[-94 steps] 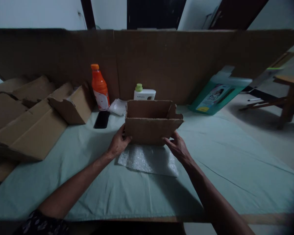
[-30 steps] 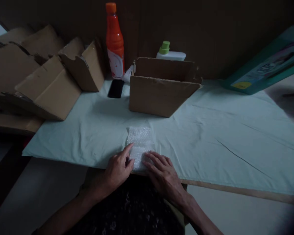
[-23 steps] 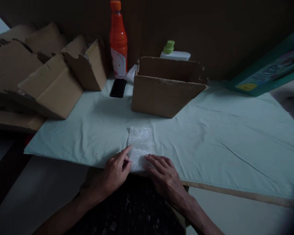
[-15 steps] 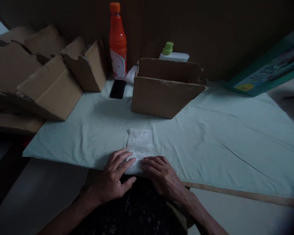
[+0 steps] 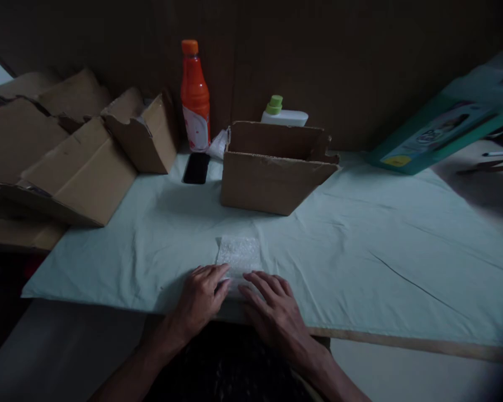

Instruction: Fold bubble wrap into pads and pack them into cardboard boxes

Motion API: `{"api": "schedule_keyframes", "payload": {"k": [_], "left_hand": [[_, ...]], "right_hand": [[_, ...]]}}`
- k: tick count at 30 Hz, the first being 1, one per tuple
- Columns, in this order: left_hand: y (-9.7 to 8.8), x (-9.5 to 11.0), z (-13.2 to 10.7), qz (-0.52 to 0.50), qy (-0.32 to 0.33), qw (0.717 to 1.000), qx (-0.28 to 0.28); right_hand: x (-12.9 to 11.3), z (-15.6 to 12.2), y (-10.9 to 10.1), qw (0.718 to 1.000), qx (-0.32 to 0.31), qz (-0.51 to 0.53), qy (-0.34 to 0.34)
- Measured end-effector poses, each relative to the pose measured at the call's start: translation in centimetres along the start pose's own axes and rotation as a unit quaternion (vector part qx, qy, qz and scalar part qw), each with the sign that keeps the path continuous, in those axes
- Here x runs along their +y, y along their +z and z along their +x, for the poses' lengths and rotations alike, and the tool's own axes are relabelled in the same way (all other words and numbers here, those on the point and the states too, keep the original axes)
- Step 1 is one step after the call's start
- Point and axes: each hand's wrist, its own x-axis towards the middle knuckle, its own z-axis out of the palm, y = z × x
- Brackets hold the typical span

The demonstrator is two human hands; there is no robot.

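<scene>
A small sheet of bubble wrap (image 5: 240, 250) lies on the pale green cloth near the table's front edge. Its near part looks folded, though fingers and dim light hide some of it. My left hand (image 5: 202, 295) grips the left side of that near part, with fingers curved and thumb close to the index finger. On the right side, my right hand (image 5: 273, 301) has its fingers bent over the fold and its thumb low beside it. Whether anything lies inside the wrap, I cannot tell.
Beyond the wrap stands an open cardboard box (image 5: 272, 184). Behind it are a white bottle (image 5: 284, 117) with a green cap, a black phone (image 5: 197, 168) and an orange bottle (image 5: 195, 95). Several cut cartons (image 5: 88, 173) crowd the left. A green jug (image 5: 440, 128) leans at right.
The view has tilted up a little. My hands have shifted along the wrap's near part, which now looks folded up, and the fingers are more bent round it.
</scene>
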Motion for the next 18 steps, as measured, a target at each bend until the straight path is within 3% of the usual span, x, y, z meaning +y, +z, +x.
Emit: {"api": "schedule_keyframes", "payload": {"k": [3,6,9,14,18], "left_hand": [[-0.7,0.1,-0.3,-0.017,0.007,1.000,0.020],[-1.7,0.4,-1.2,-0.041,0.054,0.998,-0.003],[-1.9,0.4,-1.6,-0.058,0.045,0.997,-0.013],[-0.7,-0.2,-0.1,-0.043,-0.011,0.999,-0.016],[-0.1,-0.6,0.8,-0.016,-0.028,0.999,0.009]], "right_hand": [[0.6,0.8,0.6,0.999,-0.017,0.033,0.019],[1.1,1.2,0.7,0.995,-0.040,0.075,0.051],[1.2,1.2,0.2,0.989,-0.068,0.110,0.076],[0.9,0.9,-0.4,0.998,0.001,0.006,0.055],[0.9,1.8,0.1,0.999,-0.037,-0.014,0.014]]}}
